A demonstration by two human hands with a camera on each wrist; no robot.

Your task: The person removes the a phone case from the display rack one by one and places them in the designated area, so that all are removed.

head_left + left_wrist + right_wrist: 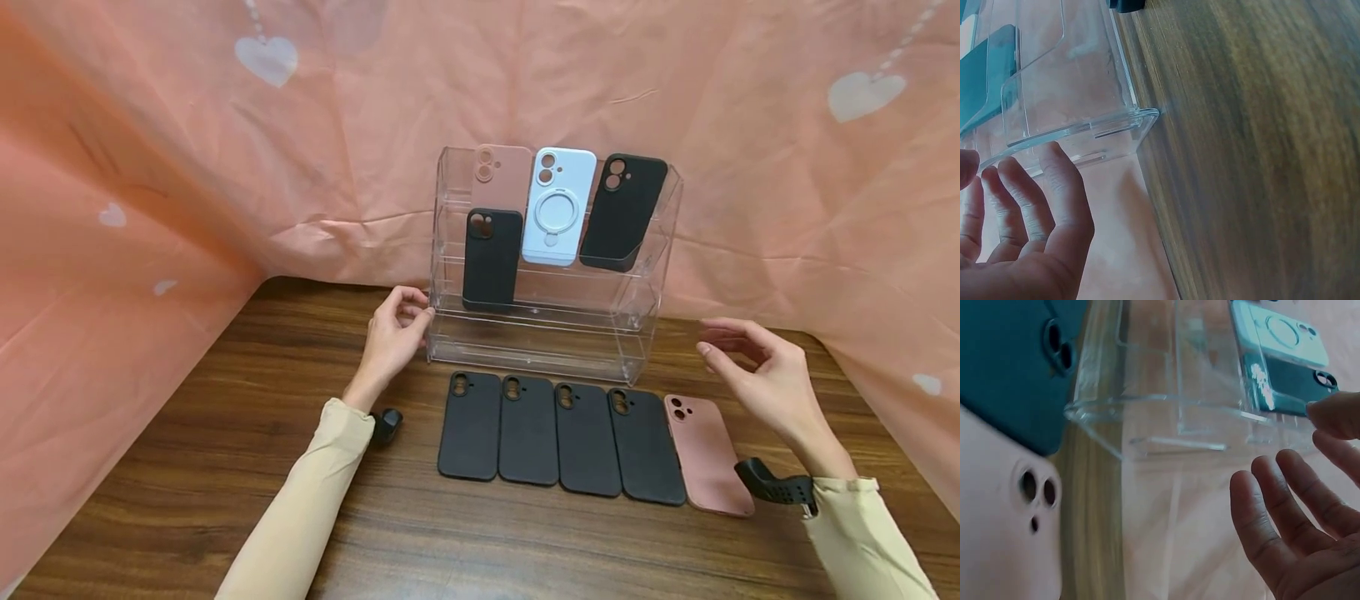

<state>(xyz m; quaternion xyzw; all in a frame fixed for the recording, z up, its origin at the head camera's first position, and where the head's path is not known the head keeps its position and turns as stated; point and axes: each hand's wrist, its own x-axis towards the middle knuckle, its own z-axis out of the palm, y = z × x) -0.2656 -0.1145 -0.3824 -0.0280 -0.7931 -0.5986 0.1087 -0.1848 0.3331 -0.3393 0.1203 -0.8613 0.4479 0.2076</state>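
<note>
A clear acrylic tiered rack (540, 333) stands on the wooden table. My left hand (393, 329) is at its left side, fingertips right at the side panel; the left wrist view shows those fingers gently bent along the panel edge. To the right of the rack my right hand (765, 375) hovers with fingers loosely bent and nothing in them. On the rack's top tier lean a pink phone case (506, 183), a white phone case (558, 225) with a ring, and a black phone case (626, 208). Another black phone case (492, 262) leans on the tier below, at the left.
In front of the rack lie several black phone cases (528, 433) side by side, with a pink phone case (708, 454) at the row's right end. Pink cloth (360, 167) with white hearts hangs behind and on both sides. Each wrist wears a black strap device (776, 483).
</note>
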